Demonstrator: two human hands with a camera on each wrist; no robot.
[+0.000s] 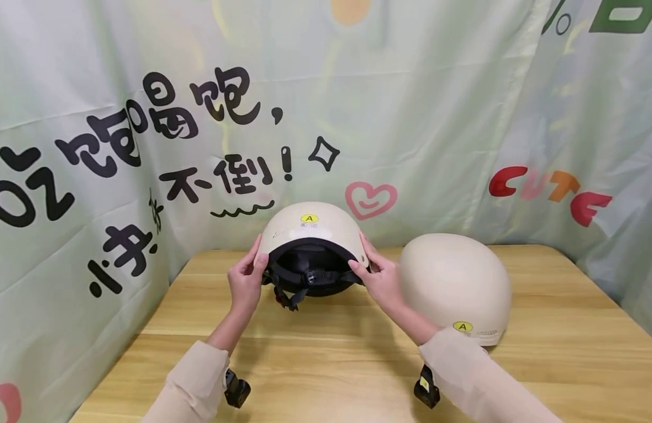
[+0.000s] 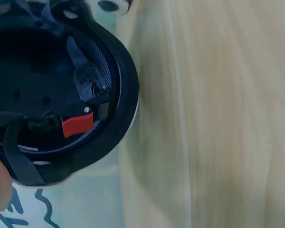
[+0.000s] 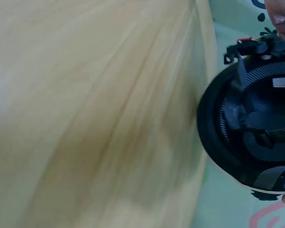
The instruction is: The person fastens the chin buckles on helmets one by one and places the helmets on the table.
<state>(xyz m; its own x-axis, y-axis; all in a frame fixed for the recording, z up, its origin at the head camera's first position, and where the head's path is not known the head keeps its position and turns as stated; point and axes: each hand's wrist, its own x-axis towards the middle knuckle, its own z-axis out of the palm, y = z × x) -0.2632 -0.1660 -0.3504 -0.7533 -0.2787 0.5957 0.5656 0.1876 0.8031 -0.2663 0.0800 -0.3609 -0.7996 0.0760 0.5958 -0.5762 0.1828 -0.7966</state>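
With my left hand (image 1: 246, 281) and right hand (image 1: 383, 282) I grip opposite sides of a glossy cream dome-shaped helmet (image 1: 320, 220), thumbs at its rim, near the far edge of the light wood-grain table (image 1: 326, 364); it seems raised, though I can't be sure its underside clears the wood. Its dark lining faces me, a red plastic buckle tab (image 2: 78, 125) among the black webbing straps (image 2: 21, 154). A second smooth cream helmet (image 1: 455, 282) rests on the table just beside my right forearm.
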